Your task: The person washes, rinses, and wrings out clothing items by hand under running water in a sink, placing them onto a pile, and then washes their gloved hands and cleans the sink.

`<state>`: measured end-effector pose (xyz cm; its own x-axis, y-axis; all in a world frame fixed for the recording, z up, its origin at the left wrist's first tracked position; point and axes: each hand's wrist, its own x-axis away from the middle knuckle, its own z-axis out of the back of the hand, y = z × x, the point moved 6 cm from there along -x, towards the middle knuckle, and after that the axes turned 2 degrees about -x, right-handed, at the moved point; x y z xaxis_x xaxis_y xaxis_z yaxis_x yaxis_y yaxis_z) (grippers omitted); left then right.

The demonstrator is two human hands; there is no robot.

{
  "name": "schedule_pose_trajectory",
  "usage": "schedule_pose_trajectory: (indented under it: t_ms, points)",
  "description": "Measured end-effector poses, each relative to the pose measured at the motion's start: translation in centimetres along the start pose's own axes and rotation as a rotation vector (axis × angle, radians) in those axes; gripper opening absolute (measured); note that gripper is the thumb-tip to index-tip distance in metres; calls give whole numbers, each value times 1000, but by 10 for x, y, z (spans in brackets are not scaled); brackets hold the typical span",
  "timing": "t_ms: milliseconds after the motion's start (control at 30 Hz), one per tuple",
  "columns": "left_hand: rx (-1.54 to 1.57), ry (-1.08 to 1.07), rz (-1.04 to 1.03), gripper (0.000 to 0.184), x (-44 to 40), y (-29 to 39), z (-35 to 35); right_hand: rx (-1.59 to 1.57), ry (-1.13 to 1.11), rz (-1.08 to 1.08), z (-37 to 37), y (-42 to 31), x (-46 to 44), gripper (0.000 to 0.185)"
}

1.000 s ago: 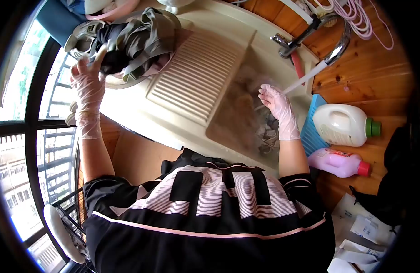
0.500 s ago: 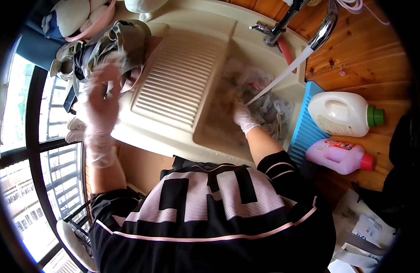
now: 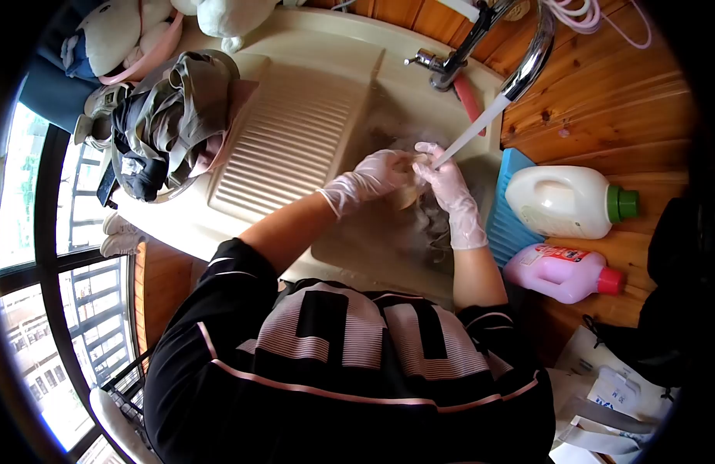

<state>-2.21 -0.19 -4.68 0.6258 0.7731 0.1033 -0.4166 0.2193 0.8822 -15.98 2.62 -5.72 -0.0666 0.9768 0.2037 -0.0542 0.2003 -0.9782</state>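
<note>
Two hands, my left (image 3: 379, 175) and right (image 3: 444, 182), are pinching a pale cloth (image 3: 408, 196) over the sink (image 3: 302, 266), beside the running water (image 3: 475, 127). I am probably rinsing it; the next move is likely calling for turning it under the flow.

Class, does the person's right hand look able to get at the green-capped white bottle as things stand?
Probably yes: only the sink edge and blue ridged board seem to lie between the right hand and white bottle, though the hand may first need to release a pale item.
</note>
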Motion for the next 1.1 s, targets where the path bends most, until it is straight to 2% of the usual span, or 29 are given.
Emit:
schedule_pose_trajectory:
  t_ms: [33,133,233,267,300,333,367,433,467,567,633,667,733,767,800,900,933,1033,1100]
  points:
    - [17,50,-129,42,-10,4,-8,-126,-37,-13,-3,-20,7,37]
    - [-136,-5,76,39,-30,-7,-24,-452,-117,-14,-13,-59,22,40]
    - [-212,-1,273,39,-33,-17,-22,-448,-153,106,-11,-110,38,40]
    - [-236,13,320,41,-25,-10,-9,-389,-86,118,-4,-121,42,42]
    - [-260,24,368,42,-18,-8,0,-437,-17,134,5,-132,47,36]
    - [-350,172,303,42,-13,-6,12,-428,61,136,21,-128,48,30]
    - [-385,145,304,43,-15,-21,12,-419,139,139,37,-125,47,25]
    - [-465,102,286,45,-17,-42,12,-225,356,124,63,-124,49,18]
    - [-435,53,205,47,-13,-31,18,-49,337,133,72,-120,46,19]
    - [-362,-30,-74,56,-7,-7,41,1032,505,496,73,-144,50,14]
    - [-328,-5,-302,65,-13,-7,65,914,556,171,81,-132,48,10]
    - [118,-145,-80,61,-17,-7,78,808,582,15,88,-122,45,11]
    - [561,-278,-107,49,-5,31,106,737,592,-70,89,-125,46,15]
    - [482,-223,-228,33,5,54,125,774,578,-5,83,-141,54,19]
    - [528,-199,-228,28,9,61,130,808,565,57,77,-150,59,25]
    - [660,-234,-110,23,3,43,126,992,311,224,79,-141,46,32]
    - [700,-257,-53,22,-1,36,125,589,290,192,92,-129,38,28]
    - [524,-201,-62,20,-2,46,130,-405,254,3,113,-94,27,31]
    - [332,-205,-38,17,1,58,122,-495,256,11,104,-101,28,30]
